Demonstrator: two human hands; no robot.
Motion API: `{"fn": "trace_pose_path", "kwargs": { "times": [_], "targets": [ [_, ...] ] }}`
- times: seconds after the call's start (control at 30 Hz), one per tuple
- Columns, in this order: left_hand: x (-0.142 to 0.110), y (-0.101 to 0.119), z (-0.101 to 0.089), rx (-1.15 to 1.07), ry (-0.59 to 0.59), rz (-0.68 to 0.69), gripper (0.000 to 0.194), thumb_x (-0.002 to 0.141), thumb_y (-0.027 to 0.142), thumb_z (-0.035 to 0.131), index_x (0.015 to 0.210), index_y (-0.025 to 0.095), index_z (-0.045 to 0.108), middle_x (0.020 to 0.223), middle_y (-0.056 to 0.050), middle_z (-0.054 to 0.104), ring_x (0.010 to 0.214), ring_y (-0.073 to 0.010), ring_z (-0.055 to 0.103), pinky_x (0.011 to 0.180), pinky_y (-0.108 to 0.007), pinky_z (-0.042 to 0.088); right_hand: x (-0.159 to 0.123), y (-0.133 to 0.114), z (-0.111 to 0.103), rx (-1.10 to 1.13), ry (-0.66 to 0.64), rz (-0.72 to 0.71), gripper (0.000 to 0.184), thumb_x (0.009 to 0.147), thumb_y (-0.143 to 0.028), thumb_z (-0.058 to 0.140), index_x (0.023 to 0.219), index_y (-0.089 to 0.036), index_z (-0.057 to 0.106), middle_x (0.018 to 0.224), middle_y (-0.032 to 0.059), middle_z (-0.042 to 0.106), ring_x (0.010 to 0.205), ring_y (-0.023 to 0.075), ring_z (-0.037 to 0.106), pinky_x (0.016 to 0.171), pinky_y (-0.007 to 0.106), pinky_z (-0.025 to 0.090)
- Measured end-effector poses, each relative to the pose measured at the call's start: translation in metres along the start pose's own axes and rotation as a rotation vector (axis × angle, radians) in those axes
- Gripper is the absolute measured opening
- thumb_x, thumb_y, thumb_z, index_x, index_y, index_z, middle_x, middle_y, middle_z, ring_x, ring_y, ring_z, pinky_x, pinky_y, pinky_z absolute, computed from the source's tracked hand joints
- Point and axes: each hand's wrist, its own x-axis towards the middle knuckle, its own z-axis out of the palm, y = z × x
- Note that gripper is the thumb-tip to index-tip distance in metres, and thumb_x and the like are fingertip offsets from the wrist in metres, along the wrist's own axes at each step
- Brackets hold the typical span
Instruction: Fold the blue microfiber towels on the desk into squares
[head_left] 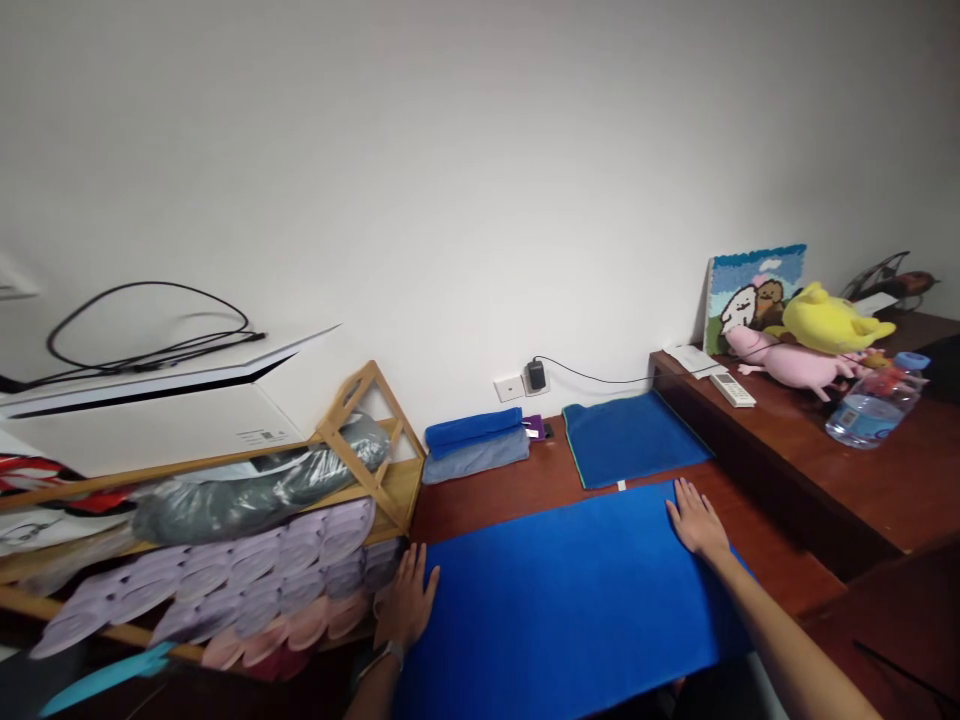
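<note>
A bright blue cloth (555,600) lies spread over the brown desk, its near edge reaching over the front. My left hand (407,597) rests at its left side, fingers stretched out. On the far right corner lies my right hand (697,515), flat with fingers extended. Behind it, a darker blue cloth with a green edge (634,437) lies flat on the desk. To its left are a rolled blue cloth (474,432) and a folded grey-blue cloth (476,458).
A wooden rack (379,480) with hanging lilac and pink pieces stands at the left, a white box (165,420) on top. On the raised right surface are a water bottle (874,410), plush toys (799,365) and a remote (733,390). A charger (535,375) sits in the wall socket.
</note>
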Motion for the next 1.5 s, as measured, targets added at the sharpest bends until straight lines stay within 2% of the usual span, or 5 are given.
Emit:
{"fn": "trace_pose_path", "kwargs": {
  "times": [0.4,0.87,1.03,1.33,1.5],
  "targets": [
    [-0.011,0.025,-0.018,-0.009,-0.073,-0.093,0.069,0.105,0.050,0.029,0.162,0.011,0.035,0.172,-0.015,0.029,0.160,-0.0286,0.023,0.125,-0.047,0.032,0.005,-0.036,-0.048,-0.034,-0.152,0.082,0.072,0.097,-0.036,0.028,0.158,0.003,0.038,0.165,0.0235,0.036,0.155,0.0339,0.032,0.126,0.053,0.027],
    [-0.012,0.021,-0.004,-0.027,0.026,-0.085,0.063,0.105,0.044,0.032,0.159,0.012,0.041,0.167,-0.014,0.039,0.156,-0.0289,0.032,0.123,-0.047,0.037,-0.135,-0.420,0.016,0.299,-0.221,-0.818,0.070,0.106,-0.049,0.027,0.164,-0.010,0.030,0.170,0.0128,0.027,0.159,0.0251,0.021,0.131,0.046,0.015],
    [-0.006,0.012,0.003,-0.028,0.044,-0.071,0.065,0.103,0.044,0.034,0.159,0.013,0.041,0.166,-0.014,0.041,0.156,-0.0286,0.033,0.125,-0.047,0.034,-0.101,-0.346,0.015,0.277,-0.170,-0.708,0.071,0.106,-0.054,0.022,0.165,-0.014,0.027,0.171,0.0096,0.024,0.160,0.0233,0.018,0.131,0.047,0.013],
    [-0.001,0.004,0.001,0.000,0.032,-0.049,0.066,0.103,0.049,0.033,0.158,0.014,0.043,0.167,-0.013,0.040,0.155,-0.0305,0.035,0.121,-0.048,0.041,-0.004,-0.037,-0.013,0.009,-0.045,-0.061,0.073,0.104,-0.047,0.018,0.165,-0.007,0.026,0.171,0.0116,0.025,0.160,0.0259,0.019,0.130,0.048,0.014],
    [-0.002,0.011,-0.007,0.032,0.004,-0.041,0.065,0.103,0.046,0.033,0.158,0.012,0.043,0.167,-0.015,0.040,0.155,-0.0301,0.034,0.122,-0.048,0.038,0.005,0.002,-0.004,-0.023,-0.039,-0.042,0.076,0.103,-0.046,0.010,0.165,-0.004,0.023,0.172,0.0132,0.022,0.160,0.0246,0.019,0.130,0.047,0.014]
  ]
}}
